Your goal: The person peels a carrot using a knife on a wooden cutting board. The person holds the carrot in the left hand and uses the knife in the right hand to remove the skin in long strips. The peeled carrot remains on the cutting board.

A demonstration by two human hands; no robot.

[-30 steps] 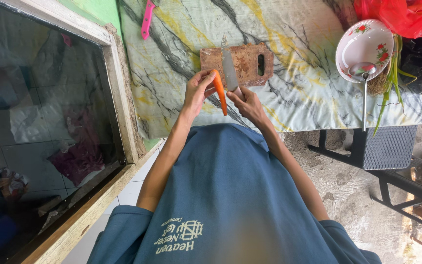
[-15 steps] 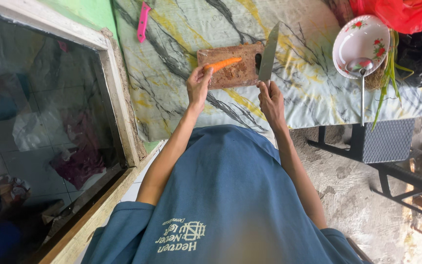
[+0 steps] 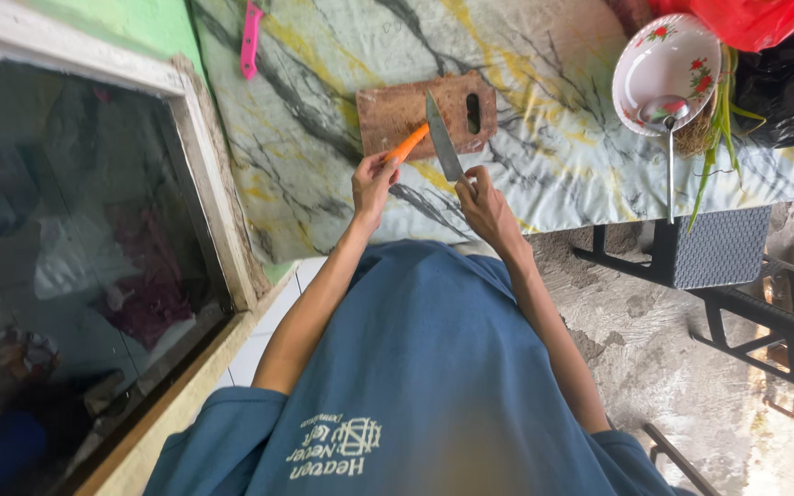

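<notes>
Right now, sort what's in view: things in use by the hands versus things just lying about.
In use: left hand, carrot, right hand, knife, cutting board.
Lying about: pink tool, floral bowl, ladle, red bag, green stalks.

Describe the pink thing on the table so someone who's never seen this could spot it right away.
Start at the table covered in a marbled grey and yellow cloth. Go to its far corner by the green wall, beyond the brown cutting board. The pink tool lies there alone: slim, bright pink, the only pink item, unlike the orange carrot.
</notes>
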